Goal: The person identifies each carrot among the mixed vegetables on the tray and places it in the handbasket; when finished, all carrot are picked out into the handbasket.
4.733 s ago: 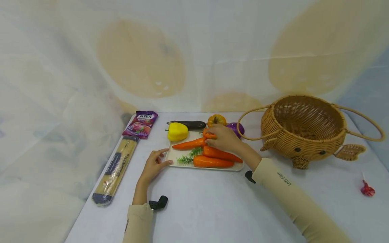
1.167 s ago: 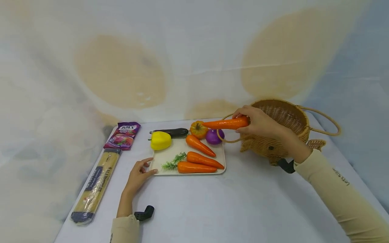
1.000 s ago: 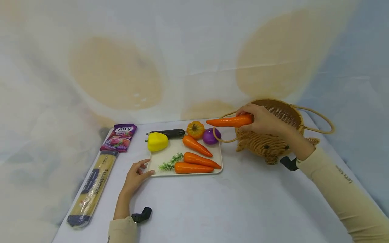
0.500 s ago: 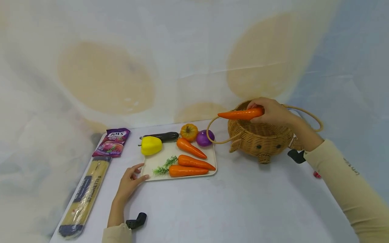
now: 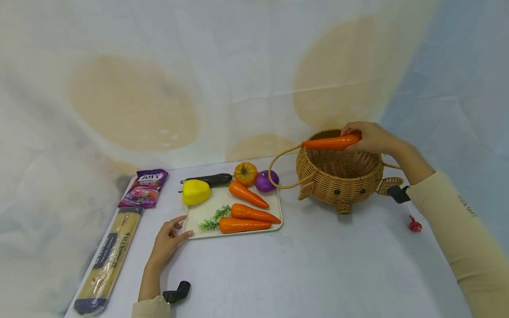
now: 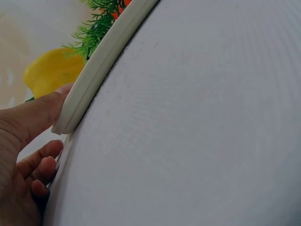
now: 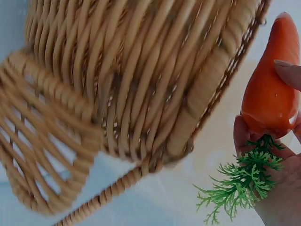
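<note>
In the head view, my right hand (image 5: 371, 138) holds an orange carrot (image 5: 331, 142) by its thick end, above the opening of a wicker basket (image 5: 338, 179) with an animal face. The right wrist view shows the carrot's green leaves (image 7: 242, 181) hanging by the palm. My left hand (image 5: 167, 240) grips the near left corner of a cream tray (image 5: 234, 236), its thumb on the rim. Three more carrots (image 5: 244, 225) lie on the tray. A yellow bell pepper (image 5: 196, 192), an eggplant (image 5: 216, 179), a small pumpkin (image 5: 245, 173) and a purple onion (image 5: 264, 181) lie along its back.
A spaghetti packet (image 5: 108, 260) and a purple candy bag (image 5: 144, 188) lie left of the tray. One basket handle (image 5: 274, 170) juts toward the onion. A small red item (image 5: 415, 225) lies on the white table at the right. A cloth backdrop (image 5: 238, 88) stands behind.
My right hand has taken a carrot from the tray and carried it right, over the basket. My left hand has stayed at the tray's corner. The head view has shifted right.
</note>
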Demonstrator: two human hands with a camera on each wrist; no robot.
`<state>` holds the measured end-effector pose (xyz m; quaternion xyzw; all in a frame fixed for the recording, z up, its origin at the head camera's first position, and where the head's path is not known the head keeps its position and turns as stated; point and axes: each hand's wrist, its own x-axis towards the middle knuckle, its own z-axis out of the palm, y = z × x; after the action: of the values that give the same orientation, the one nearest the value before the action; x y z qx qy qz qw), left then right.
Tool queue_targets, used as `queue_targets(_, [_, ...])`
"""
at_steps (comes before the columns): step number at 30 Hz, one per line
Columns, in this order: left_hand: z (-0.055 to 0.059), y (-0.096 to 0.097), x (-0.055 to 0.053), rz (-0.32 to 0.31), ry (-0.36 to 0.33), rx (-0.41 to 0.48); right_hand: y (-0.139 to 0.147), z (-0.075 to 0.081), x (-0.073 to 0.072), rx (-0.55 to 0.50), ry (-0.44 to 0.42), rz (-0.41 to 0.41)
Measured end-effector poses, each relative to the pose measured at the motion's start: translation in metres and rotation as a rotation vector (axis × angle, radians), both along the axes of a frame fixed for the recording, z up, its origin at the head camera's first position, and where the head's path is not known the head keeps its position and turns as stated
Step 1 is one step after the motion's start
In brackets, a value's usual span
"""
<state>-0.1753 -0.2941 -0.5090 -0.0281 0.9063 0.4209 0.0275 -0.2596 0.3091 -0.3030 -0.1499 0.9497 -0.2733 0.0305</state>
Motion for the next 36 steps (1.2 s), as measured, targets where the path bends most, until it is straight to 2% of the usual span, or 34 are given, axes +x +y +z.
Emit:
queue_targets(10, [0.001, -0.002, 0.003, 0.009, -0.013, -0.005, 0.017, 0.006, -0.01, -0.003, -0.122, 0.005])
queue_targets(22, [-0.001, -0.003, 0.011, 0.024, 0.002, -0.013, 0.008, 0.003, -0.031, 0.026, -0.254, 0.024])
queue_targets(30, [-0.001, -0.002, 0.016, 0.016, 0.008, -0.003, 0.0, 0.001, -0.038, 0.057, -0.295, 0.078])
queue_targets(36, [0.0, 0.001, 0.019, 0.016, -0.008, 0.001, 0.001, -0.002, -0.042, 0.058, -0.327, 0.084])
